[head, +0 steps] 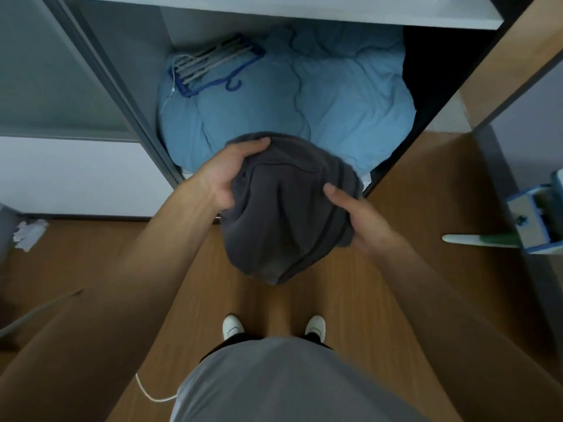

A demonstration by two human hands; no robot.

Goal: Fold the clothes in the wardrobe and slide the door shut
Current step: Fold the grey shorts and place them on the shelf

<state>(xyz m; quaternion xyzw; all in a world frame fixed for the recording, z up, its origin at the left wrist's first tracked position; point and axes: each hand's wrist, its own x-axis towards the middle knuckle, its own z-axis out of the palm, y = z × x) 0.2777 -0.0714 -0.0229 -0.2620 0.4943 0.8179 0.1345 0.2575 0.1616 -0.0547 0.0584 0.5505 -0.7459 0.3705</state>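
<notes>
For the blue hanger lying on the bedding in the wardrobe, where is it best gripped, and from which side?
Probably by the hook. The hanger lies flat on the blue bedding, hook pointing out toward the opening, its rails running back toward the left wall. Reaching straight in from the front meets the hook first. Both the left hand and right hand now hold the grey garment.

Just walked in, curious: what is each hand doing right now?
Left hand: closed on the grey garment, at its top edge.
Right hand: closed on the same garment, at its side.

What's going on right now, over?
Left hand and right hand both gripping dark grey garment. Wardrobe door open. Blue bedding fills compartment.
</notes>
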